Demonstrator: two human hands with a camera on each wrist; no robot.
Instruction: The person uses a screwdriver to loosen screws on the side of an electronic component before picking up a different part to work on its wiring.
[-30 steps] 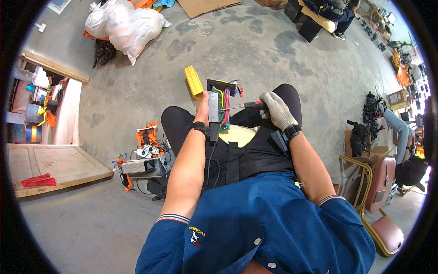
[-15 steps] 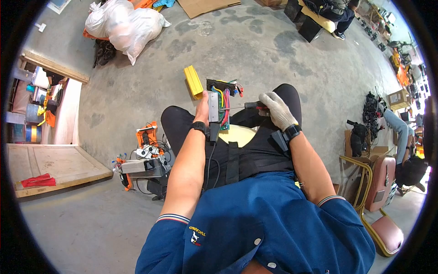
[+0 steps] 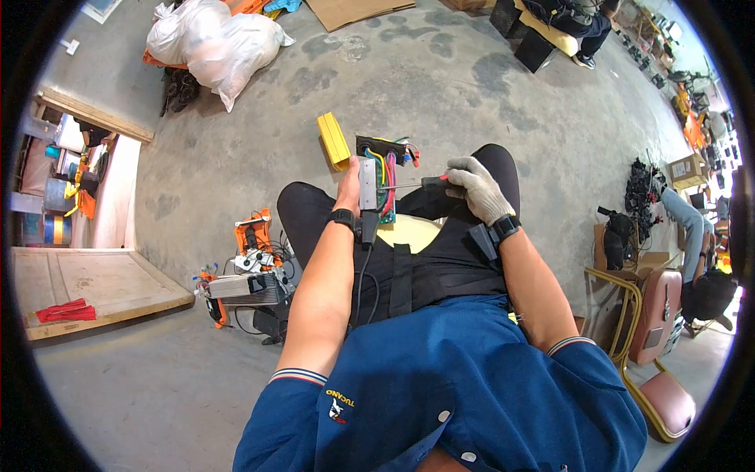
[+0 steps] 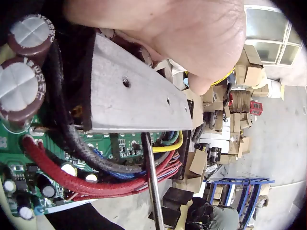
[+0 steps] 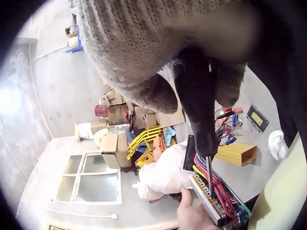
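My bare left hand holds a green circuit board by the grey metal bar along its side. In the left wrist view, the bar has several holes, and red, black and yellow wires curve over the board beside round capacitors. My gloved right hand grips a screwdriver by its black and red handle. Its steel shaft reaches in under the bar's lower edge, where the tip is hidden. In the right wrist view, fingers and thumb flank the handle.
A yellow metal casing stands on the floor just beyond the left hand. A black end plate with wires sits at the board's far end. Orange and grey equipment lies by the left knee; a white sack is farther off.
The right hand's fingers have shifted and loosened around the screwdriver handle, which has turned and shows more of its red part. The left hand and circuit board keep their place.
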